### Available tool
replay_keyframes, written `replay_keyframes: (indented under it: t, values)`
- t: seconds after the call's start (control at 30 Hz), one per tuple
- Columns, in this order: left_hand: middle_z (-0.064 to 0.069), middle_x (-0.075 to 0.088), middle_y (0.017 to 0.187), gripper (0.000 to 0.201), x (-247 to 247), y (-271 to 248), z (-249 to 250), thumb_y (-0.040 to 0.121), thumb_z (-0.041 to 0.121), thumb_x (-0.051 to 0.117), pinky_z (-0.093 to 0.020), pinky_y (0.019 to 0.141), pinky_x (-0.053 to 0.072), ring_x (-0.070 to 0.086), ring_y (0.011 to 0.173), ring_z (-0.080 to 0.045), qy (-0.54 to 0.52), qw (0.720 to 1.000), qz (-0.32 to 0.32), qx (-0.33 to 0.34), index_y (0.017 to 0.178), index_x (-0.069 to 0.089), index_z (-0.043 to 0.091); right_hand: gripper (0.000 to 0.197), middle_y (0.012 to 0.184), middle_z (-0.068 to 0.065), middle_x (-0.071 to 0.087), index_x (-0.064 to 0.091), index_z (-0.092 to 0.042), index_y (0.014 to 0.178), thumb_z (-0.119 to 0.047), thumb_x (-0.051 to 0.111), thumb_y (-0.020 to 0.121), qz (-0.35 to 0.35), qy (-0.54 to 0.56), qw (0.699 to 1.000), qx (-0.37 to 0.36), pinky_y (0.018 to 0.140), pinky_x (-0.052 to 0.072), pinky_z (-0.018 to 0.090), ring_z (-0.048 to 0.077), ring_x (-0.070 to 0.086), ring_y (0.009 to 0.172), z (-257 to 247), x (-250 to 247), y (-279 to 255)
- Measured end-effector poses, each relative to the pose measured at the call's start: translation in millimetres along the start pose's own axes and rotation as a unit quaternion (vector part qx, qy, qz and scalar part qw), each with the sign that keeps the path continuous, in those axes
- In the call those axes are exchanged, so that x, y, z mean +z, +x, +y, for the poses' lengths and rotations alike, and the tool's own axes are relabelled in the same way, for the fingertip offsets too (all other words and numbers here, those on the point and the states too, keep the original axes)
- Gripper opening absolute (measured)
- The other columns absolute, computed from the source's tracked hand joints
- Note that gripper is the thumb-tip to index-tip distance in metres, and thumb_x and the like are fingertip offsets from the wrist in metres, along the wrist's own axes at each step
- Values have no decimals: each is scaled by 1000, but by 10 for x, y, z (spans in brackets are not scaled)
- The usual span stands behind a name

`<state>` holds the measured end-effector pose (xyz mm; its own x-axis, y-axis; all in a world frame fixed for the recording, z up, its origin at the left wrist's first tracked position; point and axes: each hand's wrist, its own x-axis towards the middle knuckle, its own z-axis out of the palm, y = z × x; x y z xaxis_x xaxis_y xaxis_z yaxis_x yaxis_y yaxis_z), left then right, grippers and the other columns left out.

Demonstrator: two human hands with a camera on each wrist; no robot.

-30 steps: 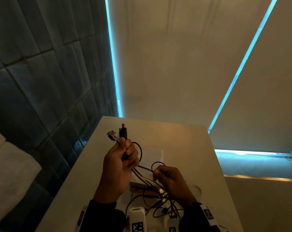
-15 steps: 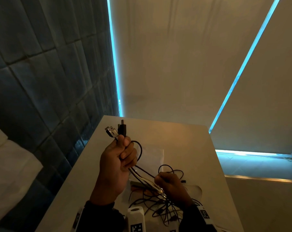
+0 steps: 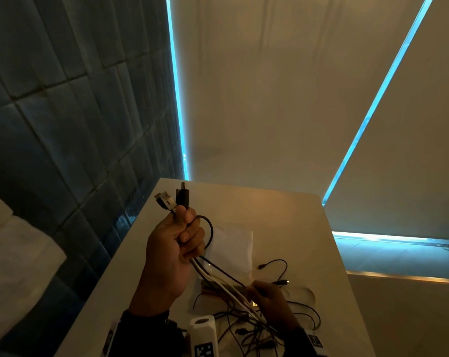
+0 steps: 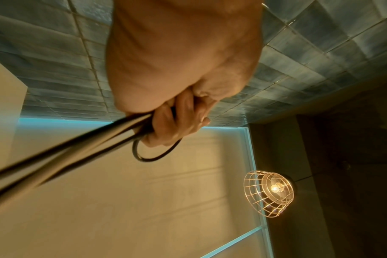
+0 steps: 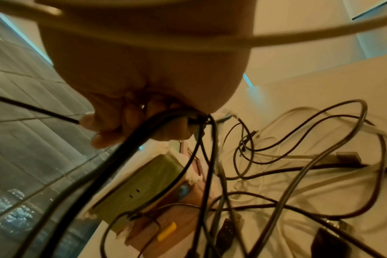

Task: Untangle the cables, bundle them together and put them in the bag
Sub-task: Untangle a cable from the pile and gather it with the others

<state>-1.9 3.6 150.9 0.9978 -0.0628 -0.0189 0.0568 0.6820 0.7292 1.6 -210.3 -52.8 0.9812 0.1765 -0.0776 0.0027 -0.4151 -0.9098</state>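
I have my left hand (image 3: 175, 249) raised above the table (image 3: 282, 215), fingers clenched round one end of the cables (image 3: 226, 284). The plugs (image 3: 175, 198) stick up out of my fist, one pale and one black, and a short black loop bulges out beside my fingers. From the bottom of the fist the strands run down, fairly straight and together, to my right hand (image 3: 268, 301), which is curled round them low over the near edge of the table. In the right wrist view its fingers (image 5: 113, 125) are closed on several dark strands.

Past my right hand the rest is a loose snarl of dark and pale loops lying at the near right of the table, and one thin black lead with a small plug trails off towards the right edge. A pale flat sheet (image 3: 231, 247), which I take to be the bag though I can't be sure, lies mid-table behind my hands. A greenish box (image 5: 144, 185) sits on the table under the strands.

I judge I'm in the untangling step, combing the strands straight from the plug end. Next I'd slide the right hand further along, freeing crossings gently so nothing knots tighter, before coiling.
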Motion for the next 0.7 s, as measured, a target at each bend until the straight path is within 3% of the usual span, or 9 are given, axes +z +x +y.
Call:
replay_keyframes:
  t: [0.13,0.27,0.37,0.5,0.63,0.7]
  values:
    - [6,32,49,24,-19,34,-5,86,32,42,-19,39,16,21,38,-4,61,998,16,-17,71,43,14,26,64,6,63,68,-14,66,-15,60,91,86,15,996,22,54,39,19,8,51,56,-274,-130,36]
    - [4,38,53,26,-10,36,-76,94,29,39,-20,41,16,24,39,-5,121,991,33,-50,74,43,13,19,56,5,48,69,-11,72,-14,63,90,139,141,980,-18,44,33,22,13,39,48,-856,-339,14]
    - [-1,49,57,30,37,39,-182,101,24,34,-21,43,23,36,43,-10,156,983,55,-75,75,43,13,15,55,2,44,68,-8,76,-12,62,90,107,189,973,-84,46,31,23,14,35,50,-1215,-394,-60]
    - [-12,67,74,31,63,72,-286,103,23,31,-23,44,34,53,52,-15,183,976,71,-94,78,44,11,15,55,-10,51,67,-1,76,-8,61,88,41,212,965,-150,50,33,14,3,39,50,-1463,-404,-145]
    - [-17,71,91,27,65,63,-298,102,25,33,-26,50,42,61,63,-18,172,979,56,-97,83,46,9,18,60,-10,57,69,-12,72,-13,62,88,3,194,966,-172,55,36,13,1,46,56,-1491,-411,-193]
    - [-17,69,85,27,86,47,-273,96,29,39,-32,61,45,62,70,-21,131,987,40,-80,79,46,10,19,62,-9,59,69,-16,69,-22,62,86,-1,193,966,-172,56,36,14,2,46,57,-1458,-415,-187]
